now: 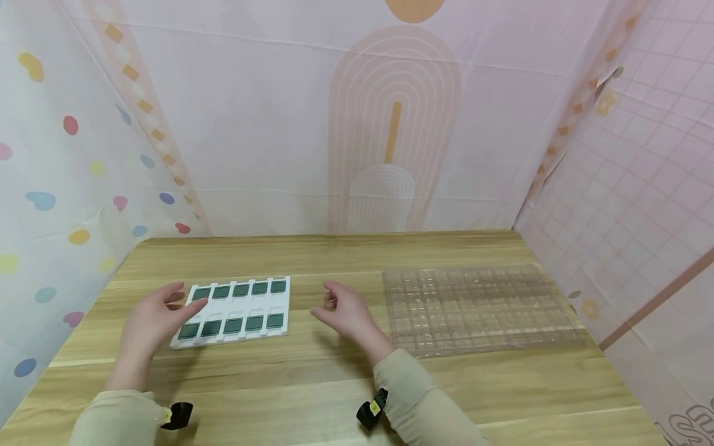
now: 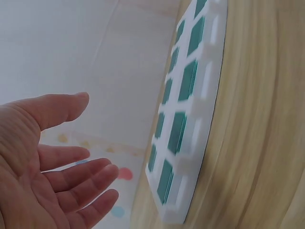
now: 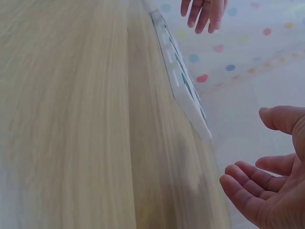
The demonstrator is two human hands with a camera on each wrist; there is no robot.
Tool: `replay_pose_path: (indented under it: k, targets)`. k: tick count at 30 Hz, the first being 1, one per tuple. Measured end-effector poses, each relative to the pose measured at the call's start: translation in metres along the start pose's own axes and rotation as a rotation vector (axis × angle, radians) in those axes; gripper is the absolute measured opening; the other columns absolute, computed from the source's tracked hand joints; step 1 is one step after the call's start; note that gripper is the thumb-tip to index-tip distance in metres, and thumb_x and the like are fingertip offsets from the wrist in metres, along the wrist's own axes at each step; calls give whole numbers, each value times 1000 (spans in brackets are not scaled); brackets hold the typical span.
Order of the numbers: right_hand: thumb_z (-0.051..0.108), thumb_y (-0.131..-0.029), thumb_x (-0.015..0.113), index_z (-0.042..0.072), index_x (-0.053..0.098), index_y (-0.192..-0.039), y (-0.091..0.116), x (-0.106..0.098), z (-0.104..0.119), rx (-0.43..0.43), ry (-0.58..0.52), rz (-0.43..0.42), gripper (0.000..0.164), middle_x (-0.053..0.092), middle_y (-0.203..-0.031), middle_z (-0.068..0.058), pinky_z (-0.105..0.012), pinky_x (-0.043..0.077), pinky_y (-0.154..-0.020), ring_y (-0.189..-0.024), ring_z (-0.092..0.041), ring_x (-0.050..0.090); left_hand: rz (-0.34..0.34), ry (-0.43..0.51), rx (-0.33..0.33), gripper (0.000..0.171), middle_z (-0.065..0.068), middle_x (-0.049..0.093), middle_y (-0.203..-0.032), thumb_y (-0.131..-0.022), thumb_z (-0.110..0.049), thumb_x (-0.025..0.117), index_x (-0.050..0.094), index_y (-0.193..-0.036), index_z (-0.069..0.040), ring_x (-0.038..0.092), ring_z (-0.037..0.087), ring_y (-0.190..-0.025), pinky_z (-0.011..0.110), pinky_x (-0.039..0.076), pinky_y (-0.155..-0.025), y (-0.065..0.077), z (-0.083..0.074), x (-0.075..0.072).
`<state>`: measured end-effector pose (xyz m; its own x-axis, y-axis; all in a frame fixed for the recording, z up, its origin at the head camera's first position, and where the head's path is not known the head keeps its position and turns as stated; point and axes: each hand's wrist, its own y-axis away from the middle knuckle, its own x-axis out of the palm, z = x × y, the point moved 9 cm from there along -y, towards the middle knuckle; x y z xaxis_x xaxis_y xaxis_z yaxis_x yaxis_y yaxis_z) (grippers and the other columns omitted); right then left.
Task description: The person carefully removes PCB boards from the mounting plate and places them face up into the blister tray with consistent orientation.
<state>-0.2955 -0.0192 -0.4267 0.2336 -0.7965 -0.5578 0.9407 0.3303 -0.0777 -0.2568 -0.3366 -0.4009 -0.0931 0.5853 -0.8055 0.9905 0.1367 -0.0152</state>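
A white tray [image 1: 240, 306] lies on the left half of the table, with two rows of dark green square chips [image 1: 233, 325] in its slots. Over the tray's left end hovers my left hand [image 1: 158, 317], thumb and fingers spread apart and holding nothing. The left wrist view shows that palm [image 2: 28, 176] beside the white tray [image 2: 190, 162], with a gap between them. Just right of the tray, my right hand [image 1: 348, 314] hangs above the table, its fingers loosely bent around nothing. In the right wrist view the right hand [image 3: 274, 186] is apart from the tray [image 3: 183, 93].
A clear plastic tray [image 1: 480, 310] with many small compartments lies on the right side of the wooden table [image 1: 268, 384]. Patterned cloth [image 1: 251, 124] hangs behind the table and along both sides. Each wrist carries a small black camera [image 1: 177, 415].
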Motion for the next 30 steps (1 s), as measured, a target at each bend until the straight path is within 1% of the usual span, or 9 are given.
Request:
replay_pose_path:
  k: [3,6,12,15,18,22,25,28,30]
  targets:
    - [26,-89,75,-2,53,-137,-3,4,0,20,-2,5,60,65,-110,-10,-28,50,-85,-99,-21,63,22,5,-11,86,39,47,-133,-94,-52,60,37,-141,16,50,54,-118,61,44,-88,-2,8,-3]
    - [27,-89,74,-2,54,-136,-5,7,0,36,8,11,59,65,-108,-7,-27,50,-83,-97,-19,63,49,5,-26,88,39,47,-133,-95,-54,58,36,-141,17,47,56,-119,62,43,-88,-3,15,-5]
    - [27,-89,73,-2,57,-133,-12,13,-1,75,12,21,55,66,-103,-5,-31,51,-83,-97,-18,62,102,-10,-57,89,40,44,-134,-95,-55,56,34,-141,19,42,58,-121,64,39,-91,-7,25,-8]
    - [26,-89,73,-2,59,-131,-15,16,1,89,21,22,53,67,-101,-4,-32,51,-84,-97,-19,63,143,-4,-91,91,41,42,-135,-95,-56,55,33,-141,19,40,58,-121,65,37,-93,-10,31,-8]
    - [26,-88,74,-3,60,-129,-18,20,4,100,30,27,52,68,-100,-4,-31,51,-84,-96,-19,63,177,-4,-131,93,41,42,-135,-94,-58,55,31,-141,19,41,57,-120,64,39,-93,-12,38,-9]
    - [26,-87,75,-3,61,-128,-22,25,6,126,31,38,52,67,-98,-3,-28,50,-80,-89,-15,62,189,-16,-146,93,40,46,-131,-93,-58,57,34,-139,20,48,52,-112,58,45,-87,-15,43,-10]
    - [26,-87,75,-3,60,-129,-24,29,6,146,21,45,53,66,-97,-2,-26,50,-76,-82,-12,60,196,-5,-156,91,39,48,-129,-93,-55,60,35,-139,19,56,44,-102,49,49,-80,-17,46,-8]
    - [26,-86,75,-4,60,-129,-26,33,5,165,3,52,54,67,-99,-4,-26,50,-74,-80,-12,60,216,52,-183,89,38,47,-130,-93,-52,62,34,-141,17,59,37,-98,42,52,-75,-18,52,-6]
    - [27,-87,75,-4,60,-129,-27,35,4,174,-2,55,55,67,-101,-6,-27,51,-75,-82,-13,61,236,106,-211,89,38,46,-132,-92,-50,64,32,-143,16,59,37,-100,40,54,-75,-19,57,-2]
